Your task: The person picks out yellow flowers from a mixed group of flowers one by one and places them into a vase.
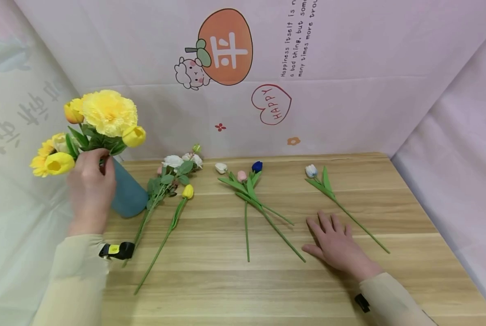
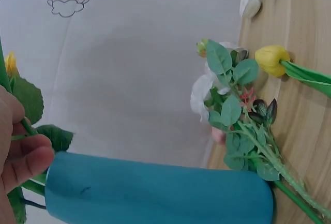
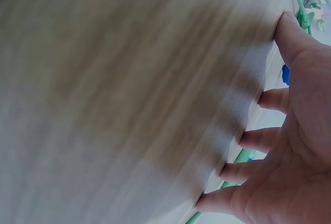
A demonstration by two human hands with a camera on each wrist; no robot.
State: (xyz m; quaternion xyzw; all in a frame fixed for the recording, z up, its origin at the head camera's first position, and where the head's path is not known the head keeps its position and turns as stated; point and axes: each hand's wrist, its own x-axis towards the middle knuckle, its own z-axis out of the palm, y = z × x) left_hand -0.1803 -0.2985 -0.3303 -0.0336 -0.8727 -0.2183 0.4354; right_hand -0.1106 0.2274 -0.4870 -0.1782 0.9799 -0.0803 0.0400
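Observation:
At the mouth of a blue vase (image 1: 128, 192), my left hand (image 1: 91, 183) pinches a green flower stem between thumb and fingers. Yellow blooms rise above this hand: a large ruffled flower (image 1: 109, 112), tulips (image 1: 134, 136) and a sunflower (image 1: 44, 158). In the left wrist view, the curled fingers (image 2: 31, 157) sit just over the rim of the vase (image 2: 160, 193), among green leaves. My right hand (image 1: 338, 246) lies spread on the wooden table, its fingertips touching the wood and holding nothing. Beside it lies a pale blue-white tulip (image 1: 311, 171).
White roses (image 1: 172, 161) with leafy stems lie right of the vase, next to a yellow tulip (image 1: 188, 192). Mid-table, white (image 1: 221, 168), pink (image 1: 242, 175) and blue tulips (image 1: 257, 166) overlap with crossed stems. A printed cloth (image 1: 348, 90) hangs behind the table.

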